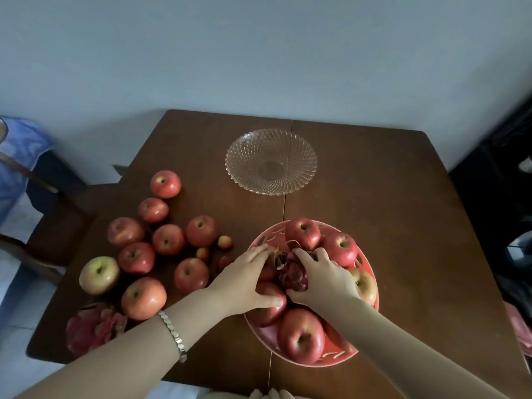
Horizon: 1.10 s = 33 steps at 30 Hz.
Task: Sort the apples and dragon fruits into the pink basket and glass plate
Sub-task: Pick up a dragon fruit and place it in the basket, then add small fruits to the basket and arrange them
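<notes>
While we lean over a brown table (388, 226), our left hand (247, 279) and right hand (322, 276) close round a dragon fruit (292, 273) lying among apples (302, 335) in the pink basket (267, 234) near us, fingers curled against its sides. Beyond stands the glass plate (270, 161). Loose apples (168, 239) and a second dragon fruit (92, 328) lie at left.
</notes>
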Motion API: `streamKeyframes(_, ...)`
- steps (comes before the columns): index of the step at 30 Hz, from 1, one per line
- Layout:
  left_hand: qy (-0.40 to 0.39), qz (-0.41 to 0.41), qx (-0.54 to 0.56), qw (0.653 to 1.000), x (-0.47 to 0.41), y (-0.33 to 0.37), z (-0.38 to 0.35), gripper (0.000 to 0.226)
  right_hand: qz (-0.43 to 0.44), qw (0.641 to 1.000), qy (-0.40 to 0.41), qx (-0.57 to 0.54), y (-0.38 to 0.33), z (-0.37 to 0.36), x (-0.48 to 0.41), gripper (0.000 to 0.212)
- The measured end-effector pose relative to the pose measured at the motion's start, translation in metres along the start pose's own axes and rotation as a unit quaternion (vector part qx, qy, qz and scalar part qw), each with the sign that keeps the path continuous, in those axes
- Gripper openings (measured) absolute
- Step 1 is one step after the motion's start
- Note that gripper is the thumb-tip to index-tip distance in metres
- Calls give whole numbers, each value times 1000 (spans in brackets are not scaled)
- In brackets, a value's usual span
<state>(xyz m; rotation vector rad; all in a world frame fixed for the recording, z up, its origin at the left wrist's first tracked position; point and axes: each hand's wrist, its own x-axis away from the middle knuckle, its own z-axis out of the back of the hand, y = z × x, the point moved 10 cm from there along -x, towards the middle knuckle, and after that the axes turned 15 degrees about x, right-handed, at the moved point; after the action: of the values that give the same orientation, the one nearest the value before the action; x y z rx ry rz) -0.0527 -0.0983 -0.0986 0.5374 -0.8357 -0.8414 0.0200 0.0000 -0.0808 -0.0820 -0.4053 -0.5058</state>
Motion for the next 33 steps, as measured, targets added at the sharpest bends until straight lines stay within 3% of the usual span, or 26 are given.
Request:
streamKeyframes(3,-2,14,52,999,1,-9,12,80,10,999,-9,42,-10,18,-1,72)
streamKeyframes(5,70,44,71,994,4,-28,40,59,28,998,35,34,-19,51,-2,55)
streamKeyframes(8,157,117,-29,980,11,-65,81,44,76,988,130,-17,-42,98,-15,36)
streamKeyframes(10,169,154,-68,971,13,-85,94,40,98,982,139,-77,-63,106,-35,33)
streamKeyframes(12,166,170,-86,968,11,-101,101,38,106,985,93,-103,-91,91,-67,33)
streamKeyframes(14,156,170,-112,967,6,-110,103,36,101,993,3,-52,-123,53,-98,43)
streamKeyframes(17,122,169,-163,964,-4,-115,94,30,72,983,-162,56,-151,-22,-127,82)
streamKeyframes(19,93,177,-174,964,-12,-124,88,28,48,971,-230,48,-163,-57,-136,97)
streamKeyframes(23,88,196,-143,966,-23,-137,85,23,-53,965,-233,-106,-162,-76,-151,66)
streamKeyframes(28,111,200,-106,968,-31,-145,89,20,-114,943,-233,-206,-156,-90,-154,55)
streamKeyframes(33,138,181,-130,965,-31,-143,85,15,-101,940,-92,-312,-140,-37,-163,26)
